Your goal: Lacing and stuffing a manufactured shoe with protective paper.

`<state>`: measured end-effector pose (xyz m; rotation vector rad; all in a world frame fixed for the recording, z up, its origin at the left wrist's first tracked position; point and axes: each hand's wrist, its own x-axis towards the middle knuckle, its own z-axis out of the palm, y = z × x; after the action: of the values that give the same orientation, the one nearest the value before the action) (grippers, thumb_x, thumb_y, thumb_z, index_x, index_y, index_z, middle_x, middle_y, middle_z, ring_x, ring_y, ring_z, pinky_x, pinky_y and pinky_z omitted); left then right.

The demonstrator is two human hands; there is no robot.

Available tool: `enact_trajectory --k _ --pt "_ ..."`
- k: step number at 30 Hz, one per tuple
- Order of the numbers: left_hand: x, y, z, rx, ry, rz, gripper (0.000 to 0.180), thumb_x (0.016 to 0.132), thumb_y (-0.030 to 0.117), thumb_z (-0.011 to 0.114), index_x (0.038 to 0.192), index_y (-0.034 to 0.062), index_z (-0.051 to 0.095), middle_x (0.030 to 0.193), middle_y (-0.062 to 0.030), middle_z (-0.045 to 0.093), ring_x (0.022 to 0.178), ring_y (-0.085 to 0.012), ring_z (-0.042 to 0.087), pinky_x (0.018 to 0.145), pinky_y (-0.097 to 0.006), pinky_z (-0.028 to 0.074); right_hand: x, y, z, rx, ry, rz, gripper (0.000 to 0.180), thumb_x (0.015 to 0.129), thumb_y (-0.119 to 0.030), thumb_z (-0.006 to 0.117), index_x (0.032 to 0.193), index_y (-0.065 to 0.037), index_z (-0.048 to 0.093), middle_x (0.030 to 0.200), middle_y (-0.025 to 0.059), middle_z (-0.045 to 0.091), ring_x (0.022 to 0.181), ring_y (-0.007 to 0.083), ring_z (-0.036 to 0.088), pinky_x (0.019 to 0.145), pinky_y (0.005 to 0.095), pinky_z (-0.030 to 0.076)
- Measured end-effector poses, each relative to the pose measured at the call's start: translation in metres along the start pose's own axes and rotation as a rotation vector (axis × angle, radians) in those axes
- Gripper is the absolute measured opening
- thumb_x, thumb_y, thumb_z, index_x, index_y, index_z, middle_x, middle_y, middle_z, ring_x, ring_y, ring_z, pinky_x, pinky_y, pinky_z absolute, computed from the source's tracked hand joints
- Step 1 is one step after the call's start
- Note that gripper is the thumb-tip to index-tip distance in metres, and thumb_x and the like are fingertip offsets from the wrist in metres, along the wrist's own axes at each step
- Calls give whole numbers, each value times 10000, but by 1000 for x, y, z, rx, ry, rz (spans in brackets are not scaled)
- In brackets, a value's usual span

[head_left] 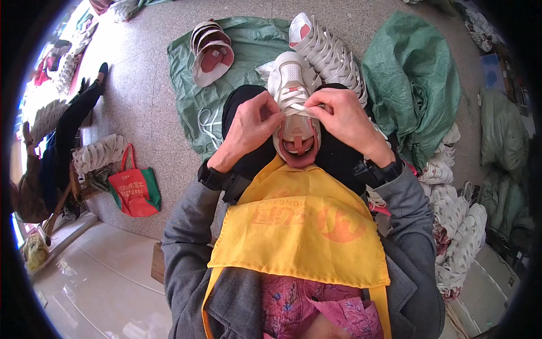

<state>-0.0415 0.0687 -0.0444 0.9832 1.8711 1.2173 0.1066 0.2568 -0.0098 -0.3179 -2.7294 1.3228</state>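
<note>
A white and beige sneaker point(290, 69) with pink lining rests between my knees, its toe pointing away from me and its heel opening toward me. White shoelace point(294, 102) crosses over its tongue. Thumb and fingertips of my left hand point(251, 125) pinch the lace at the left side of the eyelets. On the other side my right hand point(345, 117) pinches the lace between thumb and forefinger. Both hands sit close to the shoe, just above the tongue. A yellow apron point(293, 237) covers my lap below the heel.
Green sheeting point(186, 73) lies ahead, bearing nested white shoe uppers point(213, 59) and loose white laces point(209, 129). A row of laced uppers point(333, 56) stands beyond the sneaker. At right are a green sack point(412, 73) and piled shoes point(460, 226); at left, a red-green bag point(134, 186) and another person's leg point(79, 116).
</note>
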Motion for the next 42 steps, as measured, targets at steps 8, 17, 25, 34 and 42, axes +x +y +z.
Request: enact_trajectory --k 8,17,25,34,42 --pt "1 -2 -4 -282 -120 -114 137 933 62 675 926 38 540 778 1 592 703 -57 561 611 -233 434 2 7 -26 679 -108 218 123 918 -27 683 1029 27 691 852 34 703 675 89 625 618 252 515" --pt "-6 0 0 -580 -81 -67 192 952 17 633 999 92 463 856 42 535 702 -26 459 587 -196 333 -12 9 7 -49 151 166 376 735 -216 874 975 -48 638 597 53 482 511 156 480 510 334 411" --pt "-32 14 -34 -504 -45 -141 209 946 22 638 926 105 446 795 50 485 650 -32 382 554 -208 285 -5 19 13 114 145 179 402 718 -174 864 990 -33 605 700 32 553 586 144 529 573 310 457" --pt "-74 12 -77 -540 42 -182 220 939 14 633 898 108 438 776 42 464 647 -35 366 563 -217 270 -5 15 27 169 149 136 411 748 -79 787 1100 -38 578 887 21 598 662 88 550 623 248 493" --pt "-91 -1 -80 -598 96 -183 234 948 33 647 888 115 436 752 44 447 629 -41 363 549 -220 273 -7 13 28 182 155 129 378 758 -79 758 1089 -43 579 898 25 590 683 96 557 644 255 500"
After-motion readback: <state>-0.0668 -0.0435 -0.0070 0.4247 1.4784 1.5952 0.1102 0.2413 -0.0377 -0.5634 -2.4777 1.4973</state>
